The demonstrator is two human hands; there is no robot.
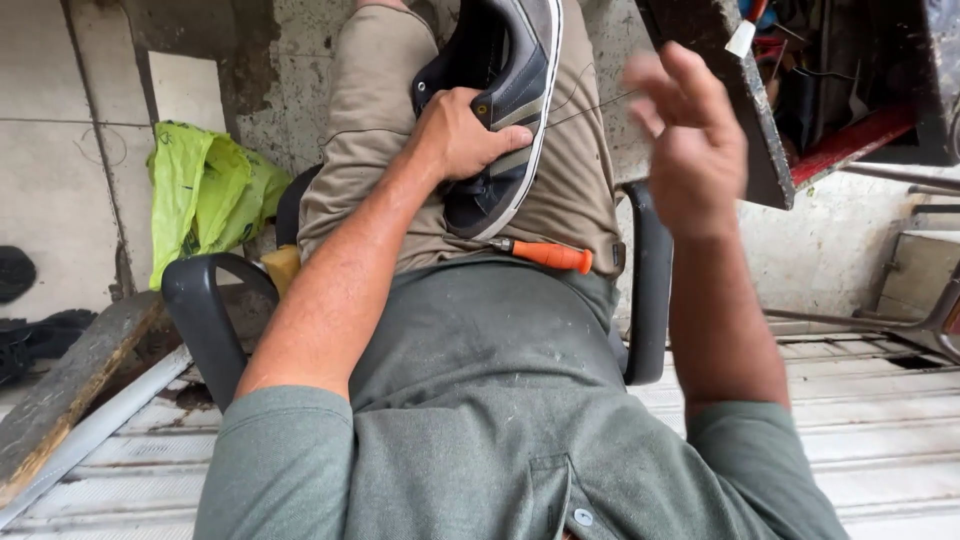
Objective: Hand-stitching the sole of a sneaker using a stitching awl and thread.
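Note:
A dark blue and grey sneaker point(505, 110) with a white sole edge lies on my lap, tilted on its side. My left hand point(462, 135) grips its upper near the opening. A thin dark thread point(590, 105) runs from the shoe's sole edge toward my right hand point(690, 125), which is raised to the right with fingers spread; the thread seems to end at its fingers. A tool with an orange handle point(548, 255) rests across my lap, just below the shoe.
I sit in a chair with black armrests point(205, 300) point(648, 290). A bright green plastic bag point(200, 195) lies on the floor at left. A dark wooden box point(800, 90) with tools stands at upper right. A plank point(70, 385) leans at lower left.

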